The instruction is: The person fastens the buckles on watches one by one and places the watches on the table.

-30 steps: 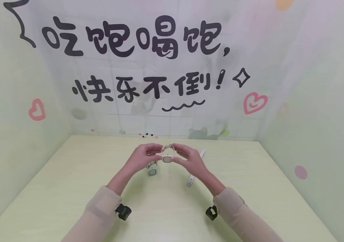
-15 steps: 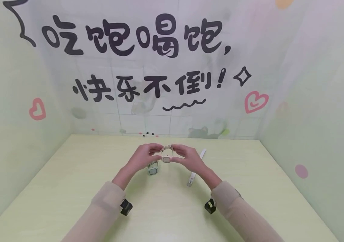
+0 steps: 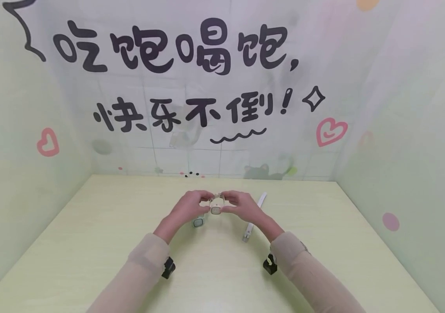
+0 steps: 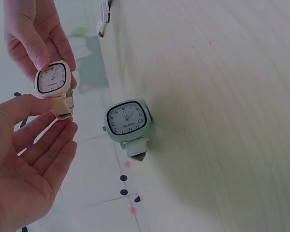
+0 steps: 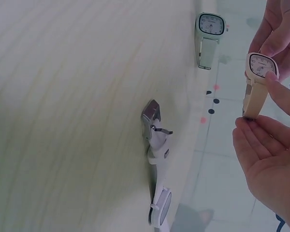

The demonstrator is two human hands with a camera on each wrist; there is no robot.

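A cream wristwatch [image 3: 216, 210] with a squarish dial is held up between both hands, its strap looped round. The left hand [image 3: 189, 205] pinches it from the left; in the left wrist view that thumb lies at the strap [image 4: 61, 107] just by the case. From the right, the right hand [image 3: 244, 206] grips it with the thumb [image 5: 273, 77] on the edge of the dial. Close below the left hand stands a mint-green wristwatch [image 4: 128, 120], strap looped, on the table. Under the right hand a white wristwatch [image 5: 159, 193] lies stretched out with its buckle toward the person.
The pale wooden table [image 3: 222, 269] reaches back to a printed curtain [image 3: 160, 152] with dark lettering. Similar curtains hang at both sides. Black wrist cameras [image 3: 270, 264] hang below the sleeves.
Both hands have come slightly lower with the cream wristwatch, and the left forearm has shifted a little to the right. The green and white wristwatches have stayed in place.
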